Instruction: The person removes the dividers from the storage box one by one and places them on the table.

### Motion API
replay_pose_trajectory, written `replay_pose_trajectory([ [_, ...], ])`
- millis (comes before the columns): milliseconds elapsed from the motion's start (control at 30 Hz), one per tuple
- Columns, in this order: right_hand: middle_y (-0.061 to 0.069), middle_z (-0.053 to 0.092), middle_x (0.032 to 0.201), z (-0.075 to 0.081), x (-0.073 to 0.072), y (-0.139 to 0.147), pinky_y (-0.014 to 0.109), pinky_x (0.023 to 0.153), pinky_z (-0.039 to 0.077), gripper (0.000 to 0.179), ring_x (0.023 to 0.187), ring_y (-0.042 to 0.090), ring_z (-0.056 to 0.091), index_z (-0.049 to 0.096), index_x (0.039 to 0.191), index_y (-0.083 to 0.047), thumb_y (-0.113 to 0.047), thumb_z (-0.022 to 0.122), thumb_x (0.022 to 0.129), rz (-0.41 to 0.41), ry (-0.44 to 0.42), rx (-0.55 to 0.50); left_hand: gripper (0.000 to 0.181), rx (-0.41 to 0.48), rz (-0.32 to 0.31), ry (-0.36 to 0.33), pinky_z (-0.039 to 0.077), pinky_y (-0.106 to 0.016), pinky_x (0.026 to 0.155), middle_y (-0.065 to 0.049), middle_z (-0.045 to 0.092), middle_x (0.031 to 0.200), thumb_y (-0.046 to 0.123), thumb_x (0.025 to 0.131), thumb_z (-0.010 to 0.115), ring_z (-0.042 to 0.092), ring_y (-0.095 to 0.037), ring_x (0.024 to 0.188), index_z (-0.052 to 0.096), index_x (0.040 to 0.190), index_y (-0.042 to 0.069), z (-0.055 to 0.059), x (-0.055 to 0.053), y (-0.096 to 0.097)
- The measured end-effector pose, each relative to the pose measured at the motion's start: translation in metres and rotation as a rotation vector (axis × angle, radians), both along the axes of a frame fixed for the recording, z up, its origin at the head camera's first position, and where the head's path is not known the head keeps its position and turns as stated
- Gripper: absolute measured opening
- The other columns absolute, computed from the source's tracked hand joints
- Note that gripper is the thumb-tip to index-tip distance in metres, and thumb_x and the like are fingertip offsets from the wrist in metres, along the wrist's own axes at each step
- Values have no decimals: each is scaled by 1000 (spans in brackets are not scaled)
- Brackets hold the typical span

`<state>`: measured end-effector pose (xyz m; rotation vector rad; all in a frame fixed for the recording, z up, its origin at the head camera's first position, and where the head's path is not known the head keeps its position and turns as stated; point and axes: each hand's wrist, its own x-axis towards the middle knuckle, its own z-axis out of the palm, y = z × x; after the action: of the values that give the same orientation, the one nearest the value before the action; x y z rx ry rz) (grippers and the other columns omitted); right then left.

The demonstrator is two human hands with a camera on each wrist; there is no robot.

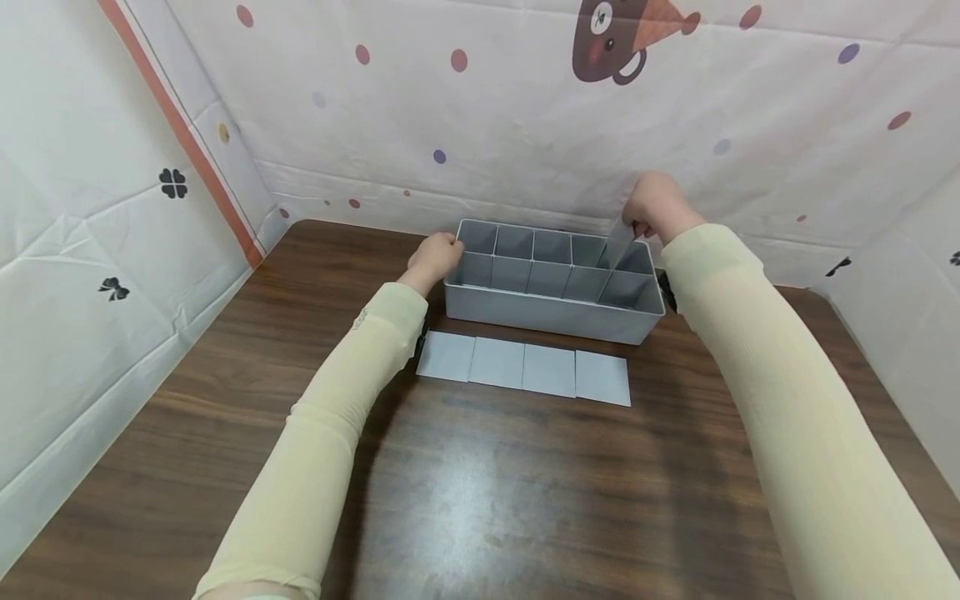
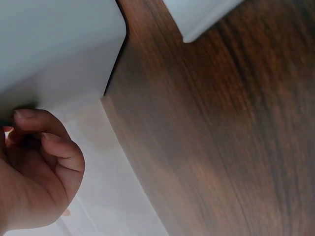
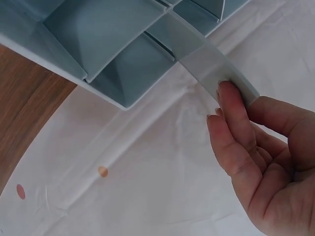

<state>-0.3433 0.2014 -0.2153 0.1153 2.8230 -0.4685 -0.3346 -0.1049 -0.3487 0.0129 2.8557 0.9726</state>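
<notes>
Right grip (image 1: 662,207) has a thin translucent panel (image 3: 211,61) pinched at its top end, with the lower end dipping into the gray box (image 1: 540,321) just below the fingers. Left grip (image 1: 437,257) is curled onto the box's opposite end. Between the two grips, the box has upright dividers (image 1: 511,273) splitting it into two rows of compartments. Four pale cards (image 1: 497,362) lie edge to edge on the worktop (image 1: 247,358), nearer the person than either grip.
</notes>
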Motion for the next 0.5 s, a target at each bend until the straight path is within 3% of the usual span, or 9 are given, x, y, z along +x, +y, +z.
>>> replay_pose_trajectory([
  [300,1,56,48,20,7,3,25,49,53,22,44,12,57,64,95,19,0,53,90,-10,36,-26,40,7,3,-2,32,-30,62,-1,41,69,28,111,32,39,-17,65,41,75,15,0,-1,-1],
  [400,6,60,53,27,14,1,26,50,54,26,47,13,58,66,101,20,-2,56,92,45,76,11,40,15,-1,-12,32,-30,62,-1,41,70,29,111,32,39,-17,65,41,76,15,-1,0,-2],
  [500,23,70,75,35,31,-4,28,55,54,30,59,20,63,66,113,18,-5,59,95,131,153,53,39,20,-5,-12,32,-31,63,-2,41,70,28,112,32,39,-18,65,41,76,14,-1,0,-1],
])
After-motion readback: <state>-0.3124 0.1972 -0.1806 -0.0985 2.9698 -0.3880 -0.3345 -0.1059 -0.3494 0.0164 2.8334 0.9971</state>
